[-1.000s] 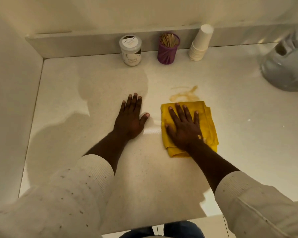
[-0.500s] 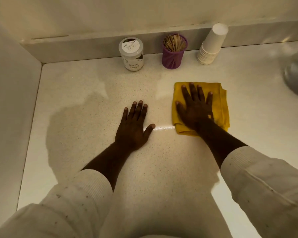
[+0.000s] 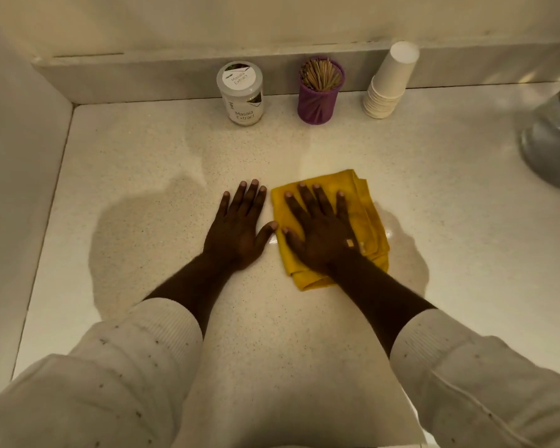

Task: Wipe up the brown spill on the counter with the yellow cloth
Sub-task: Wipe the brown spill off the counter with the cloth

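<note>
Now both hands lie flat with fingers spread, gripping nothing. Right hand [image 3: 320,234] presses on the folded yellow cloth [image 3: 366,215] at the surface's [image 3: 450,189] centre; left hand [image 3: 236,231] rests bare at its 9 o'clock, thumb almost touching it. No brown spill shows. At 12 o'clock stand a Masala Extract jar [image 3: 241,93], purple toothpick holder [image 3: 319,92] and stacked paper cups [image 3: 390,80].

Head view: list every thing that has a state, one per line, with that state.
yellow cloth: folded, flat under the right hand
left hand: open, flat on the counter
Masala Extract jar: upright, lid on
purple toothpick holder: upright, full
paper cups: stacked upside down
brown spill: none visible
</note>
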The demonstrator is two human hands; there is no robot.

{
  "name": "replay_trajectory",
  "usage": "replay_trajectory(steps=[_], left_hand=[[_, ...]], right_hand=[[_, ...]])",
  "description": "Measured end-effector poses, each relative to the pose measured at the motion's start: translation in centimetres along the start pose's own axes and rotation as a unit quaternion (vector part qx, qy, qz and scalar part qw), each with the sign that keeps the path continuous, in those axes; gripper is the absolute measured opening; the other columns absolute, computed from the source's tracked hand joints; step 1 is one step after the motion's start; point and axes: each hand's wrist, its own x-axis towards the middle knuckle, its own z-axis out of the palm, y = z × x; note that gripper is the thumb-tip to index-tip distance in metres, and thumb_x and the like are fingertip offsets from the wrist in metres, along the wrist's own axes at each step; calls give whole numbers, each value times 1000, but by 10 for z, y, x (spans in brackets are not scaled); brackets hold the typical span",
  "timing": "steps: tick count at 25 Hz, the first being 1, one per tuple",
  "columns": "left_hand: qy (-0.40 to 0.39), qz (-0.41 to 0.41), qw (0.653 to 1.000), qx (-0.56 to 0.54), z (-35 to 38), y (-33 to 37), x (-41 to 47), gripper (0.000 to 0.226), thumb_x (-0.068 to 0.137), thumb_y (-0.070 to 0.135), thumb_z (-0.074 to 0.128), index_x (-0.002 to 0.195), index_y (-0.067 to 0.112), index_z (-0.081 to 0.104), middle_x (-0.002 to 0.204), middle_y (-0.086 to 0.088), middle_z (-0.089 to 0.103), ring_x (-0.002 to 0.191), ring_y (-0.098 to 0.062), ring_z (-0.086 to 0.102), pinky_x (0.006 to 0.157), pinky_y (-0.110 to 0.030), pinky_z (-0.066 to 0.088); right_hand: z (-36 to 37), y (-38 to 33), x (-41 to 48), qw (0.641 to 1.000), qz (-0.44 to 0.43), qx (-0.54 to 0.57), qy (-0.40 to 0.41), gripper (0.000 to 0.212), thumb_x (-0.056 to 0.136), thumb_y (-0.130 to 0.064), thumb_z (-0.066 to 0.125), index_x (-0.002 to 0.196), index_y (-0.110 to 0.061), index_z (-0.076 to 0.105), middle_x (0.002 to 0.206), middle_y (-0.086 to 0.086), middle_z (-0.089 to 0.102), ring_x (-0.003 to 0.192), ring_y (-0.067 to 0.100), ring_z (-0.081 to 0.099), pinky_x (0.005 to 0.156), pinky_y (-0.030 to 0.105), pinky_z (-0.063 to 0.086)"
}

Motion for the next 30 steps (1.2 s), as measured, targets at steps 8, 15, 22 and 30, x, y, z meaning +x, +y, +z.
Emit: replay_trajectory(steps=[8,15,22,30], left_hand=[[9,1,1000,-1,6,-2,0,79,101,63,23,162,19,0,171,-4,-2,157,-21,-7,128,-49,5],[14,-11,1000,-5,-3,-7,13,78,101,64,22,162,19,0,171,-4,-1,157,-21,-6,128,-47,3],[-16,-12,1000,6,-1,0,3,80,101,66,18,161,19,-5,171,-5,-5,157,-21,-7,127,-49,3],[-50,-15,999,-14,-9,6,-8,79,101,63,16,161,15,-5,170,-9,-7,157,-23,-9,127,-48,-2]], right_hand=[[-21,64,11,994,106,1,-18,74,99,-69,17,162,-35,0,172,1,2,158,27,-2,123,65,-2],[-39,89,39,991,134,-7,-15,77,96,-71,11,163,-34,0,172,2,3,158,28,0,123,63,-5],[-27,81,-67,983,185,-7,-17,77,96,-70,10,163,-33,1,173,2,2,158,28,-1,123,64,-2],[0,-13,-127,990,142,-8,7,73,101,-64,25,163,-31,6,172,4,8,158,29,4,122,67,4]])
